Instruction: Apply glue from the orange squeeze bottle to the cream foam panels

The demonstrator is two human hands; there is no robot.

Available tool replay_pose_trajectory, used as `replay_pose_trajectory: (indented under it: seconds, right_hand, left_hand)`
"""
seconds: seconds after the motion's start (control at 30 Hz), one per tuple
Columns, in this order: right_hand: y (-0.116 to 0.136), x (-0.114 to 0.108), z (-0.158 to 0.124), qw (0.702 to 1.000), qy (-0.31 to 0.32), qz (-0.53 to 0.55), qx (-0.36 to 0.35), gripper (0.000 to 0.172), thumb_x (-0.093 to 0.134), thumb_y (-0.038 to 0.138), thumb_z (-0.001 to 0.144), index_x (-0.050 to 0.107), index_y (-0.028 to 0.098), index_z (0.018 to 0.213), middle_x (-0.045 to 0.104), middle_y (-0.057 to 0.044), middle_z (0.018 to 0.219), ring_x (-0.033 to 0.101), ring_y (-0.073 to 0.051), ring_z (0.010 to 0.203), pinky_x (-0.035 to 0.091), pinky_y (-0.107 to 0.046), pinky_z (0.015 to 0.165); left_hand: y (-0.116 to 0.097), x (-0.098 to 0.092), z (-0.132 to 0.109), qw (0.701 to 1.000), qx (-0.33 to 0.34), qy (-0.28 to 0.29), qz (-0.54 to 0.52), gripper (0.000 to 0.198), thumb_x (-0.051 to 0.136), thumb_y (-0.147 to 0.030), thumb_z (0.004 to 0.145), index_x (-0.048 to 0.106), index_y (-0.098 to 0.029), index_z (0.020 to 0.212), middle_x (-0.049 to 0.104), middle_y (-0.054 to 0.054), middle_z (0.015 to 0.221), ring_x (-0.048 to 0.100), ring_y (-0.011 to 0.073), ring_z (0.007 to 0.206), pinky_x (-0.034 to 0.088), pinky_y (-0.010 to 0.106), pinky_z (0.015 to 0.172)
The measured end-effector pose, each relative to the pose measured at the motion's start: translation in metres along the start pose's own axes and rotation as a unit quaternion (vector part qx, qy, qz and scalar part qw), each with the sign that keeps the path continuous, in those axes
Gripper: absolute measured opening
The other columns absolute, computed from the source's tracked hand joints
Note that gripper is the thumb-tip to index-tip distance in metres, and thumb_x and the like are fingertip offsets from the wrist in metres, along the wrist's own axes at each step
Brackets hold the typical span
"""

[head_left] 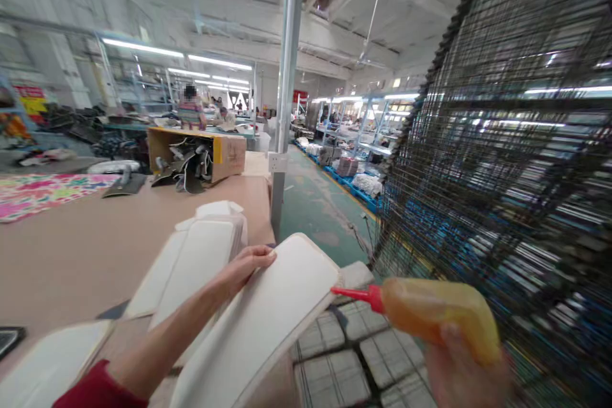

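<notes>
My left hand (253, 262) pinches the edge of a long white padded panel (272, 306) with rounded corners, which is tilted up off the table. A squeeze bottle (442, 312) of amber liquid is gripped in my right hand (461, 363), which is blurred. The bottle lies nearly level, and its red nozzle (354, 294) points left at the panel's right edge. Whether the tip touches the panel, I cannot tell. Behind my left arm lies a stack of similar white panels (205, 248). One more white panel (57, 363) rests at the lower left.
On the brown table (239, 204), an open cardboard box (232, 156) holds dark curved pieces. Floral fabric (48, 191) lies at left. A metal post (287, 76) stands at the table's edge. Wire racks (478, 172) rise on the right. A person (191, 111) stands farther back.
</notes>
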State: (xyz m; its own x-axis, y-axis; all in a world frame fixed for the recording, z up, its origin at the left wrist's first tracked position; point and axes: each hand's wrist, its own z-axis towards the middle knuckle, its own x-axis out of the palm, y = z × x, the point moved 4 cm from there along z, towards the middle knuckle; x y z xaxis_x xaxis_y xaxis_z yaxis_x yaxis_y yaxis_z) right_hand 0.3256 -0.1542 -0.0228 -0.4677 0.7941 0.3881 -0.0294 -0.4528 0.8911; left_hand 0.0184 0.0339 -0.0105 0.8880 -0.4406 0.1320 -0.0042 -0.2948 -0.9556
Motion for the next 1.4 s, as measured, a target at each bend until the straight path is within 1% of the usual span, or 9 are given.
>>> replay_pose_trajectory:
  seconds: [0.13, 0.23, 0.4, 0.47, 0.67, 0.8, 0.97, 1.17, 1.4]
  right_hand:
    - [0.014, 0.017, 0.002, 1.000, 0.027, 0.013, -0.007, 0.043, 0.084, 0.036, 0.055, 0.062, 0.019, 0.089, 0.061, -0.003, 0.088, 0.057, -0.019, 0.079, 0.048, -0.027, 0.065]
    - [0.016, 0.027, 0.005, 0.998, 0.044, 0.046, 0.005, 0.041, 0.083, 0.035, 0.058, 0.062, 0.018, 0.089, 0.061, 0.000, 0.083, 0.057, -0.016, 0.081, 0.048, -0.023, 0.072]
    - [0.014, 0.039, 0.011, 0.995, 0.068, 0.067, 0.020, 0.037, 0.081, 0.034, 0.061, 0.061, 0.018, 0.087, 0.062, 0.002, 0.079, 0.057, -0.014, 0.076, 0.047, -0.021, 0.070]
    - [0.014, 0.042, 0.013, 0.994, 0.075, 0.072, 0.022, 0.038, 0.082, 0.033, 0.059, 0.061, 0.018, 0.087, 0.062, 0.002, 0.078, 0.057, -0.013, 0.075, 0.047, -0.020, 0.069]
    - [0.010, 0.048, 0.015, 0.993, 0.083, 0.073, 0.030, 0.039, 0.084, 0.035, 0.056, 0.063, 0.018, 0.084, 0.064, 0.000, 0.079, 0.059, -0.013, 0.075, 0.048, -0.018, 0.067]
    - [0.005, 0.051, 0.011, 0.992, 0.092, 0.076, 0.044, 0.046, 0.084, 0.036, 0.056, 0.064, 0.018, 0.092, 0.064, 0.001, 0.081, 0.059, -0.013, 0.077, 0.049, -0.018, 0.070]
    - [-0.001, 0.051, 0.007, 0.989, 0.102, 0.085, 0.063, 0.048, 0.083, 0.036, 0.059, 0.064, 0.018, 0.099, 0.063, 0.001, 0.083, 0.059, -0.013, 0.078, 0.049, -0.019, 0.072]
    - [-0.004, 0.052, 0.007, 0.989, 0.095, 0.094, 0.067, 0.048, 0.082, 0.036, 0.059, 0.064, 0.018, 0.100, 0.063, 0.001, 0.086, 0.058, -0.013, 0.080, 0.049, -0.020, 0.073]
    - [-0.008, 0.056, 0.002, 0.988, 0.094, 0.093, 0.077, 0.045, 0.082, 0.037, 0.060, 0.065, 0.020, 0.098, 0.064, 0.001, 0.087, 0.058, -0.013, 0.079, 0.048, -0.020, 0.073]
  left_hand:
    - [0.003, 0.001, -0.002, 1.000, 0.000, 0.006, -0.021, 0.046, 0.079, -0.046, 0.054, 0.048, -0.017, 0.070, 0.052, -0.006, 0.057, 0.045, 0.0069, 0.049, 0.030, 0.019, 0.046]
    - [0.004, 0.001, -0.005, 0.999, 0.000, 0.007, -0.031, 0.048, 0.079, -0.049, 0.055, 0.046, -0.017, 0.070, 0.051, -0.007, 0.057, 0.042, 0.0051, 0.048, 0.028, 0.017, 0.046]
    - [0.004, -0.002, -0.009, 0.999, -0.017, 0.009, -0.026, 0.054, 0.079, -0.054, 0.051, 0.046, -0.017, 0.073, 0.054, -0.007, 0.059, 0.045, 0.0056, 0.050, 0.031, 0.017, 0.047]
    - [0.005, -0.004, -0.009, 0.999, -0.024, 0.014, -0.028, 0.056, 0.080, -0.055, 0.049, 0.045, -0.017, 0.071, 0.054, -0.007, 0.058, 0.046, 0.0055, 0.050, 0.032, 0.017, 0.047]
    - [0.008, -0.009, -0.009, 0.999, -0.030, 0.028, -0.032, 0.054, 0.081, -0.054, 0.049, 0.046, -0.017, 0.069, 0.055, -0.007, 0.056, 0.046, 0.0053, 0.048, 0.034, 0.017, 0.046]
    - [0.011, -0.010, -0.006, 0.998, -0.038, 0.024, -0.040, 0.053, 0.082, -0.051, 0.048, 0.048, -0.017, 0.068, 0.058, -0.005, 0.057, 0.049, 0.0064, 0.048, 0.036, 0.018, 0.046]
    - [0.013, -0.009, -0.003, 0.997, -0.049, 0.028, -0.059, 0.053, 0.083, -0.049, 0.049, 0.055, -0.016, 0.079, 0.065, -0.001, 0.066, 0.057, 0.0101, 0.055, 0.044, 0.021, 0.053]
    - [0.015, -0.013, -0.001, 0.996, -0.046, 0.031, -0.075, 0.050, 0.082, -0.047, 0.053, 0.056, -0.016, 0.082, 0.066, -0.001, 0.068, 0.059, 0.0107, 0.056, 0.045, 0.022, 0.054]
    - [0.014, -0.012, -0.003, 0.996, -0.042, 0.021, -0.072, 0.055, 0.083, -0.049, 0.050, 0.054, -0.017, 0.084, 0.065, -0.002, 0.067, 0.058, 0.0104, 0.055, 0.047, 0.023, 0.055]
